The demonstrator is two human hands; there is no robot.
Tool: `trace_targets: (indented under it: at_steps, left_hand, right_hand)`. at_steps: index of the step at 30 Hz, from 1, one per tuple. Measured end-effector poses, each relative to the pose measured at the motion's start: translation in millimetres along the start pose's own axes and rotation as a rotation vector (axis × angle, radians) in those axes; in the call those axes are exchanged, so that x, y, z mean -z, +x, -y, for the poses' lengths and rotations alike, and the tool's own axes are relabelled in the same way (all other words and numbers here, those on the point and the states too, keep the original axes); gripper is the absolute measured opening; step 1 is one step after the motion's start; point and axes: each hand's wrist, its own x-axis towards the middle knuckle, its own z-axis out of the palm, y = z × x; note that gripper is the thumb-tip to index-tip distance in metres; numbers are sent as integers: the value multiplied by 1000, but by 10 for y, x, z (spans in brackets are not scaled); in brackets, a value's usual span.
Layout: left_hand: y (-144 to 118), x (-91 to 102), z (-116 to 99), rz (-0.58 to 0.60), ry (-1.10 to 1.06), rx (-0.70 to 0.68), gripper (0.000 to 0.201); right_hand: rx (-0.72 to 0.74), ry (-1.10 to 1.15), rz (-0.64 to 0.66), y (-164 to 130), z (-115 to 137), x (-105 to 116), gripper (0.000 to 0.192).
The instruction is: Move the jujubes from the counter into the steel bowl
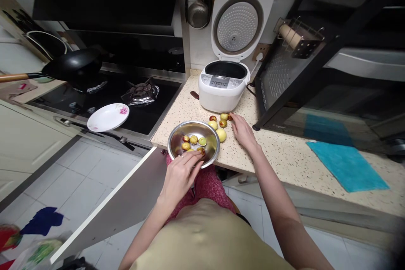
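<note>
Left hand (181, 171): fingers (194, 161) curled over the near rim of the steel bowl (177, 135), tips down among the small round fruits in it (193, 139), pinching one at the 6 o'clock wall, likely steadying the shiny, thin-walled bowl at the worktop (284, 152) edge. Right hand (242, 130), at 2 o'clock from the bowl: fingers loosely spread and flat, tips touching the loose fruits (221, 128) lying just beside the rim, smooth-skinned, yellow-green blotched red-brown. Speckled stone-look worktop; white rice cooker (223, 88), lid up, at 12 o'clock; blue cloth (346, 166) well apart at 3 o'clock.
</note>
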Motion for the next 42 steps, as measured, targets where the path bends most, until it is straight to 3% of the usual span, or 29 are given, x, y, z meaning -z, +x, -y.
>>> trace_targets:
  at_steps: [4,10,17,21,26,33,42]
  left_hand:
    - [0,4,3,-3,-2,-17,21]
    - [-14,18,2,9,3,-5,21]
    - [-15,45,14,-2,9,5,21]
    - [-15,57,55,4,14,34,21]
    - [-24,69,142,-14,28,51,20]
    - [-31,111,272,2,88,144,22]
    - [-40,115,387,66,155,157,25]
  right_hand:
    - [-49,-41,-67,-22,11,32,50]
    - [-44,-81,7,-40,-29,-12,42]
    - [-70,-82,-69,-154,18,-2,34]
    - [-58,-35,-117,-257,195,106,37]
    - [4,137,-180,-356,644,320,35]
    - [147,336,58,-358,1171,351,28]
    - [224,240,311,-278,1241,137,29]
